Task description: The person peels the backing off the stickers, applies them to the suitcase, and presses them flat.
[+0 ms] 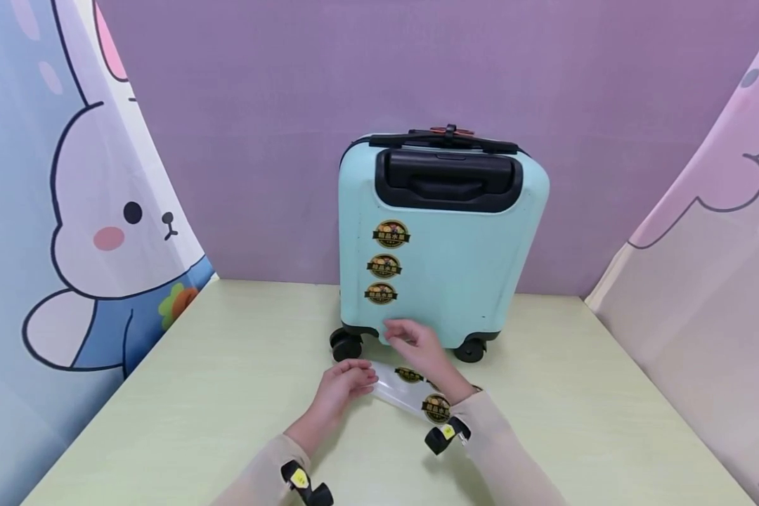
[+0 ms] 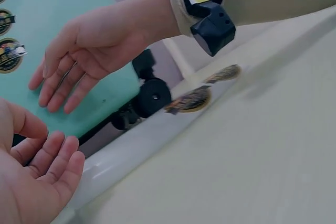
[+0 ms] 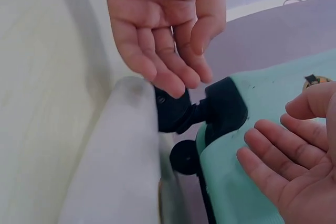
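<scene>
Item 1: suitcase [image 1: 443, 267], mint-green, 1 pc, upright on table [image 1: 183, 422] by far edge, approx mid-length; blk handle [image 1: 452, 176] at top, blk wheels [image 1: 346, 346] at btm corners

Item 2: stickers on case [image 1: 384, 266], 3 pcs, blk/gold, oval w/ banner; in a column on case's front panel, nr its L edge, one above another

Item 3: sticker sheet [image 1: 411, 393], whitish, glossy, lying on table just in front of case, between case & person, slanting from nr L wheel toward R forearm; bears blk/gold stickers [image 1: 436, 407], at least 2 seen, part of sheet hidden by R wrist

Item 4: L hand [image 1: 344, 383], fingers loose, softly bent, thumb apart fr fingers; at L end of sheet, cannot tell if fingertips touch it

Item 5: R hand [image 1: 417, 344], relaxed, fingers lightly bent & slightly parted, thumb well apart in R wrist view; before case's btm edge, below lowest sticker, above sheet; contact w/ case unclear

Item 6: wrist cams, blk w/ yellow label, 1 ea on L cuff [image 1: 306, 483] & R cuff [image 1: 448, 434]; sleeves [image 1: 512, 450] beige

Item 7: backdrop [image 1: 259, 176], purple, behind table's far edge; rabbit-print curtain [image 1: 107, 204] along L edge, pink/white curtain [image 1: 721, 316] along R edge
</scene>
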A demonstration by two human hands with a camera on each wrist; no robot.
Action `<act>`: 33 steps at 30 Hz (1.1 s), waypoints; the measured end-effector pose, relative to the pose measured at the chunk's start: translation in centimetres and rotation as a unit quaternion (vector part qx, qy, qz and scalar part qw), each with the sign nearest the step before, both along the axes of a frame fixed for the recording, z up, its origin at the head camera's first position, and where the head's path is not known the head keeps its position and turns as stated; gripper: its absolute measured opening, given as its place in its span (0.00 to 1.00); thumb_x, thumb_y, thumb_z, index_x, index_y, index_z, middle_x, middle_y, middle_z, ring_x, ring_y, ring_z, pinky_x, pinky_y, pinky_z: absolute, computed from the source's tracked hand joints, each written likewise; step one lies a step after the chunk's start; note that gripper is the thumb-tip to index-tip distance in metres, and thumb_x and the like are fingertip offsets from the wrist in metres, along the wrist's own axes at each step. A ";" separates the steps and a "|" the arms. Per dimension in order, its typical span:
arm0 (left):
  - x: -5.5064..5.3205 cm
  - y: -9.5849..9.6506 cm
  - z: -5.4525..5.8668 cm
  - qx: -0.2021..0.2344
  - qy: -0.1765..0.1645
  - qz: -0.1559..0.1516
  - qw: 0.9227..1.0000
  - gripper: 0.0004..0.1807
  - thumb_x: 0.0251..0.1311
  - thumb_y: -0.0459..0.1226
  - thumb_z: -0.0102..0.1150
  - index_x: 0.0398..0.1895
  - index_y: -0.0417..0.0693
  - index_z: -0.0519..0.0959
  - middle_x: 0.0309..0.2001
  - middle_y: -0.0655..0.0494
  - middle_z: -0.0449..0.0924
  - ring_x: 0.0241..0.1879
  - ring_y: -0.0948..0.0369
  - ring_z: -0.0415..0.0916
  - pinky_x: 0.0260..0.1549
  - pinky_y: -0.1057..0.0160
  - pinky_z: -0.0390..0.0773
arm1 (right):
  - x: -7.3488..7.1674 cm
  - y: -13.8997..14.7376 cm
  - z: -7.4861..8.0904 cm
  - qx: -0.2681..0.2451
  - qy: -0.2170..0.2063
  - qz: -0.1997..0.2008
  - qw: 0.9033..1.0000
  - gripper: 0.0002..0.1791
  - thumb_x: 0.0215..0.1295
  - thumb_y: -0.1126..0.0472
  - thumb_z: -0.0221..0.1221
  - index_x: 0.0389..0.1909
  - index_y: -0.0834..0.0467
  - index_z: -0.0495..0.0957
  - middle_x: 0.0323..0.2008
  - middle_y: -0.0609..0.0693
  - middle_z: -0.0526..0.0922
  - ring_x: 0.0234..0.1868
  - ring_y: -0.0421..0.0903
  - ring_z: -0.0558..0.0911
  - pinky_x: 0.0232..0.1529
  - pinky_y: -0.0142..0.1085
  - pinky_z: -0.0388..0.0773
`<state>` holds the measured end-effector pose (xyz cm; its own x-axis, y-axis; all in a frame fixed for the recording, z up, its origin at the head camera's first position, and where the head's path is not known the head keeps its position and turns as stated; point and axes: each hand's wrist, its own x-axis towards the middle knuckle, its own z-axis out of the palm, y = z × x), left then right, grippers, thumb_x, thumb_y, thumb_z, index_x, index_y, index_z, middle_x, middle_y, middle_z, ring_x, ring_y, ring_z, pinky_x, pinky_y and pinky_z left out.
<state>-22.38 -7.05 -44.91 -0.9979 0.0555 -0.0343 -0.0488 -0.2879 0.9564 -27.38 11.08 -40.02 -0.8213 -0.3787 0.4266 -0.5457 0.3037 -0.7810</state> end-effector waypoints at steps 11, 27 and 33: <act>1.6 1.2 -0.3 -0.035 -0.007 -0.072 0.997 0.20 0.61 0.27 0.54 0.54 0.20 0.71 0.41 0.47 0.83 0.39 0.61 0.82 0.45 0.61 0.83 | 1.0 3.2 -1.3 0.088 -0.024 0.015 0.996 0.14 0.71 0.66 0.57 0.53 0.68 0.79 0.48 0.60 0.85 0.46 0.53 0.83 0.47 0.37 0.82; 2.8 1.4 -0.2 0.001 -0.094 -0.169 0.981 0.24 0.69 0.32 0.50 0.60 0.19 0.66 0.53 0.28 0.77 0.55 0.41 0.78 0.56 0.48 0.78 | 1.8 9.8 -2.5 0.147 -0.050 -0.082 0.984 0.12 0.68 0.67 0.58 0.49 0.69 0.81 0.38 0.54 0.85 0.33 0.44 0.79 0.30 0.33 0.78; 3.1 1.5 0.0 0.059 -0.135 -0.173 0.974 0.23 0.67 0.30 0.47 0.58 0.17 0.64 0.57 0.22 0.72 0.60 0.34 0.70 0.62 0.41 0.70 | 2.0 12.1 -2.5 0.166 -0.087 -0.151 0.971 0.13 0.67 0.67 0.58 0.49 0.68 0.81 0.38 0.54 0.85 0.32 0.44 0.80 0.30 0.35 0.78</act>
